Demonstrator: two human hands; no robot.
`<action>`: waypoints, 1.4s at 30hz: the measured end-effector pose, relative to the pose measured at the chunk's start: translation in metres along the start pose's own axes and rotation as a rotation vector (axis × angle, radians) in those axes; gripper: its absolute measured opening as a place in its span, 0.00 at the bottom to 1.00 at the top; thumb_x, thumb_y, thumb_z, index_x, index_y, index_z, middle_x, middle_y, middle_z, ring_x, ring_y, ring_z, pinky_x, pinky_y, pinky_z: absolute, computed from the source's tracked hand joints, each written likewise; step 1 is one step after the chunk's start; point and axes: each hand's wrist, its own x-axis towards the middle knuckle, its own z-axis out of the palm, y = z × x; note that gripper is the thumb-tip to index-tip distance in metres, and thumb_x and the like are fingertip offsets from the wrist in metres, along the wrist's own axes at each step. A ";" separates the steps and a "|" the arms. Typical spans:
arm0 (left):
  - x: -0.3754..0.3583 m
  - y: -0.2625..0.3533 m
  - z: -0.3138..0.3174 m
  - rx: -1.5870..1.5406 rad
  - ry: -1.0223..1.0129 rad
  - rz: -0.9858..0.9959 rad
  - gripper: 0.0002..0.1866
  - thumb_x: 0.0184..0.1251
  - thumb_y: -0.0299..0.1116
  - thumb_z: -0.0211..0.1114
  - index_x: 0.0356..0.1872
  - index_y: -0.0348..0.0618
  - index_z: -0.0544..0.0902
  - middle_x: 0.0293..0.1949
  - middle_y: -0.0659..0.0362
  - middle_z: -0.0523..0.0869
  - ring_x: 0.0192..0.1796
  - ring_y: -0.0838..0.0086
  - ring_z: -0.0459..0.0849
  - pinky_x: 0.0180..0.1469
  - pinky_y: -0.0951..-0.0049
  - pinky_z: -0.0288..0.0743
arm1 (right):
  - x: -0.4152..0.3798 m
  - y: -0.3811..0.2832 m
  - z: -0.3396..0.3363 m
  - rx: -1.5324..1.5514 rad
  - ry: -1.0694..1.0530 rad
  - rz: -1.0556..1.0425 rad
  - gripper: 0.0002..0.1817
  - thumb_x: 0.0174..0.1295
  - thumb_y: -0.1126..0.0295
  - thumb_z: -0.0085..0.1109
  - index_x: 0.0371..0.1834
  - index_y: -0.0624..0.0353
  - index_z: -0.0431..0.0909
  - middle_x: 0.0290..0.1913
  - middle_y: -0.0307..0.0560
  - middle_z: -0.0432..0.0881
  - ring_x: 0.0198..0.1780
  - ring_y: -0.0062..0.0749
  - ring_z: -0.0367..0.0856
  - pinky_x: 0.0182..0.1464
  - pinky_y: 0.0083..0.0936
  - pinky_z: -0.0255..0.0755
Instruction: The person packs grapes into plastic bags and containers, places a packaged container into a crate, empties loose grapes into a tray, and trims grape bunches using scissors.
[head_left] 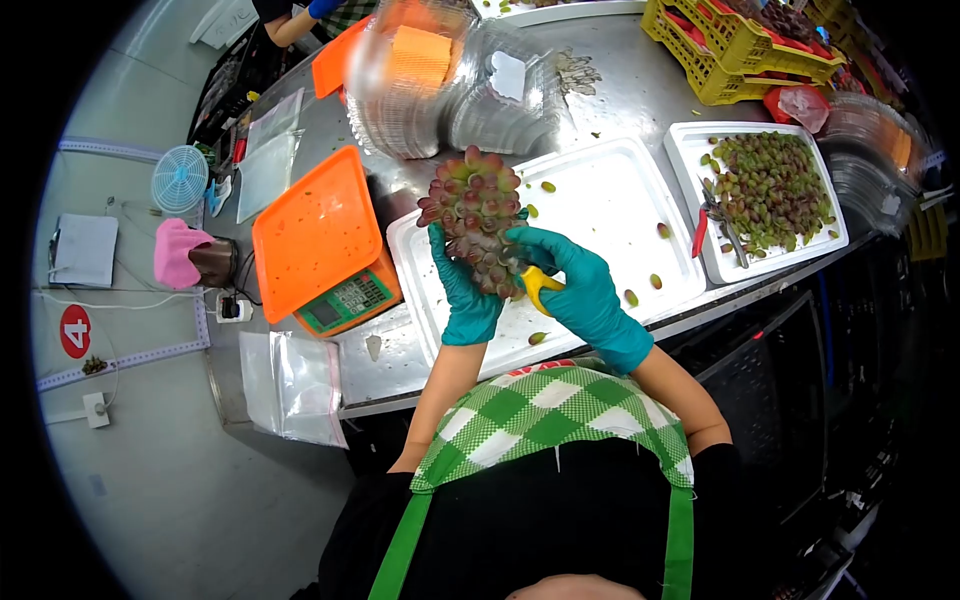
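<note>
A bunch of reddish-green grapes (475, 215) is held up over a white tray (600, 180). My left hand (466, 300), in a teal glove, is wrapped round the bunch from its left and lower side. My right hand (585, 290), gloved too, grips yellow-handled scissors (540, 288) at the lower right of the bunch. Its fingers touch the bunch; the blades are hidden. A few loose grapes (655, 281) lie in the tray.
An orange-topped scale (320, 235) stands at the left. At the right a white tray (690, 150) holds many loose grapes and red-handled scissors (700, 230). Stacked clear containers (500, 90) and yellow crates (705, 75) stand behind. Another person's arm (290, 28) shows at top left.
</note>
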 end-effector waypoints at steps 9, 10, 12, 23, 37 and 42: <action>0.001 0.008 0.011 -0.067 0.013 0.000 0.38 0.55 0.60 0.51 0.63 0.49 0.55 0.61 0.52 0.61 0.61 0.56 0.62 0.62 0.56 0.57 | 0.004 -0.012 -0.042 -0.407 -0.046 -0.114 0.33 0.41 0.78 0.63 0.56 0.52 0.68 0.35 0.42 0.74 0.37 0.30 0.74 0.42 0.25 0.67; 0.001 0.010 0.010 -0.062 0.000 -0.011 0.39 0.55 0.60 0.51 0.63 0.49 0.55 0.61 0.52 0.61 0.61 0.55 0.62 0.62 0.56 0.57 | 0.005 -0.019 -0.054 -0.586 -0.115 -0.166 0.35 0.39 0.78 0.63 0.57 0.49 0.67 0.33 0.43 0.73 0.36 0.33 0.73 0.40 0.27 0.67; 0.001 0.014 0.008 -0.054 -0.024 -0.036 0.40 0.53 0.61 0.52 0.63 0.49 0.55 0.61 0.52 0.60 0.62 0.55 0.61 0.62 0.55 0.57 | 0.008 -0.025 -0.067 -0.785 -0.183 -0.223 0.36 0.38 0.73 0.64 0.57 0.45 0.67 0.28 0.41 0.70 0.33 0.33 0.71 0.35 0.29 0.65; 0.003 0.010 0.007 0.025 0.035 0.119 0.40 0.53 0.60 0.53 0.62 0.49 0.56 0.60 0.52 0.62 0.59 0.58 0.65 0.61 0.55 0.58 | 0.016 -0.041 -0.061 -1.280 -0.372 -0.231 0.27 0.48 0.70 0.54 0.56 0.51 0.67 0.25 0.38 0.69 0.28 0.31 0.70 0.28 0.27 0.65; 0.001 0.009 0.010 0.018 0.012 0.112 0.40 0.53 0.60 0.54 0.62 0.45 0.57 0.59 0.51 0.64 0.57 0.57 0.67 0.58 0.57 0.63 | 0.018 -0.044 -0.049 -1.227 -0.289 -0.373 0.15 0.50 0.76 0.49 0.43 0.69 0.70 0.19 0.44 0.70 0.22 0.32 0.72 0.23 0.28 0.64; 0.001 0.007 0.007 -0.031 0.004 0.086 0.41 0.52 0.61 0.55 0.62 0.45 0.56 0.59 0.51 0.64 0.57 0.56 0.67 0.58 0.58 0.63 | 0.009 -0.046 -0.045 -1.475 -0.338 -0.346 0.20 0.55 0.72 0.49 0.53 0.58 0.68 0.19 0.37 0.65 0.22 0.26 0.68 0.21 0.25 0.62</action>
